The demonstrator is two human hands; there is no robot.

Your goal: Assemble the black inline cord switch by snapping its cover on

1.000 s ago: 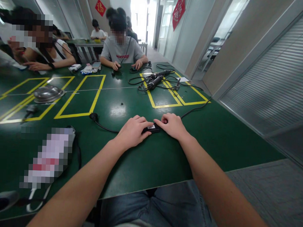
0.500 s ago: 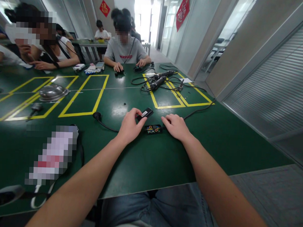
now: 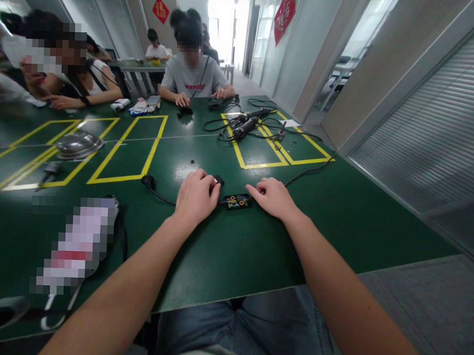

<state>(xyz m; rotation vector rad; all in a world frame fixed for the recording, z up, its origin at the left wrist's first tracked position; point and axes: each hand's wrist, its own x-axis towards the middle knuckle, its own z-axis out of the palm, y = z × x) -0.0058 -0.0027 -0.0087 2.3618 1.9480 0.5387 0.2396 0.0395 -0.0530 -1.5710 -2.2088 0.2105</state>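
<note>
In front of me on the green table (image 3: 257, 256) lies an open black case (image 3: 237, 201), its circuit board with two orange-ringed coils facing up. My left hand (image 3: 197, 196) is closed on a black case cover (image 3: 219, 180) with a whitish label, just left of and beyond the case; most of the cover is hidden by the fingers. My right hand (image 3: 270, 197) curls around the black cable (image 3: 299, 177) at the case's right end, its fingertips by the case edge. A second cord with a black plug (image 3: 147, 181) runs out under my left hand.
Black corded tools (image 3: 246, 126) lie beyond, across yellow tape outlines. A metal bowl-like part (image 3: 79, 144) and a small motor-like part (image 3: 53, 168) sit left. A blurred-out strapped item (image 3: 79, 239) lies near my left arm. A co-worker (image 3: 194, 75) sits opposite.
My left hand has moved slightly left and turned the cover, so less of its labelled face shows. The right hand stays at the case's right end. My view has shifted slightly.
</note>
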